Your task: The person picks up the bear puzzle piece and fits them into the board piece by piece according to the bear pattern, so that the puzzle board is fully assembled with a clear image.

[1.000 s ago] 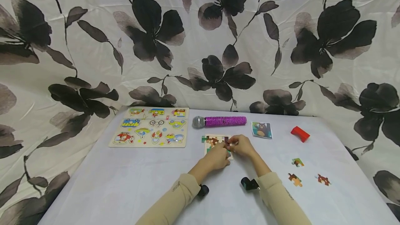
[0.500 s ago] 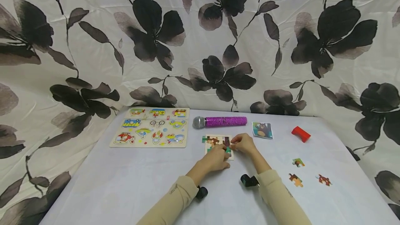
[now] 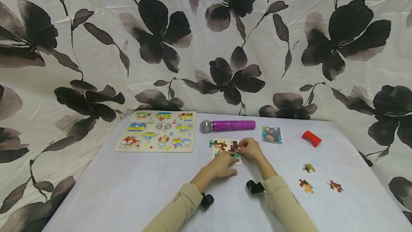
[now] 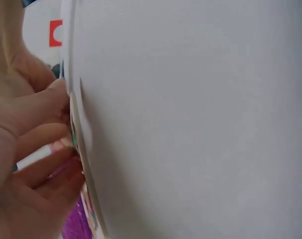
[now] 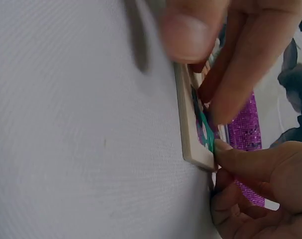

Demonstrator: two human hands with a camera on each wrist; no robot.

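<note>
A small wooden jigsaw tray (image 3: 239,163) lies mid-table, partly filled with brown, dark and green pieces. My left hand (image 3: 222,165) reaches over its near side, fingertips resting on the pieces and thumb apart from them. At the right rim, my right hand (image 3: 251,149) grips the tray's edge; in the right wrist view its thumb (image 5: 235,159) touches the rim beside a green piece (image 5: 208,133), with the other fingers curled below. A green piece (image 3: 210,143) juts past the tray's upper left. Both hands hide part of the picture.
Loose jigsaw pieces lie to the right: a green one (image 3: 309,168), an orange-brown one (image 3: 306,186) and a brown one (image 3: 336,186). Behind are a purple microphone (image 3: 233,125), a bear picture card (image 3: 271,134), a red block (image 3: 311,138) and a vehicle puzzle board (image 3: 154,131).
My left hand has drawn slightly back toward me and its thumb has spread away from the tray. The right hand has stayed at the right rim. The loose pieces have not moved.
</note>
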